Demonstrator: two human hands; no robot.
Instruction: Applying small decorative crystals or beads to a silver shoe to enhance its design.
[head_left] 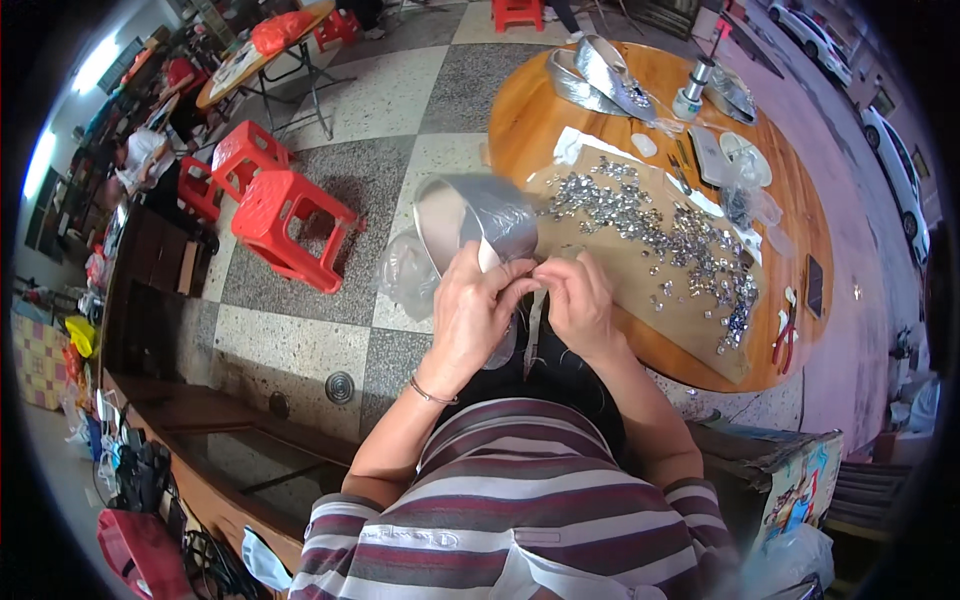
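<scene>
- Far left, a red plastic stool [290,225] stands on the tiled floor, with a second red stool [240,152] just beyond it, both well apart from the round wooden table [530,110].
- A clear plastic bag [405,270] hangs near the table's left edge, just left of the hands; what is in it cannot be told.
- The left hand [470,315] is closed around a silver shoe upper [475,225], which is held up in front of the chest, over the table's near-left edge.
- The right hand [580,300] is pinched shut, fingertips meeting the left hand's at the upper's lower edge; the small thing it grips is too small to tell.
- Right of the hands, a brown cardboard sheet [610,290] lies on the table, strewn with loose silver gems [670,235].
- Farther off, more silver uppers [600,75] lie beside a small upright bottle [692,92].
- At the table's right edge, red-handled pliers [783,340] lie near a dark phone [814,285].
</scene>
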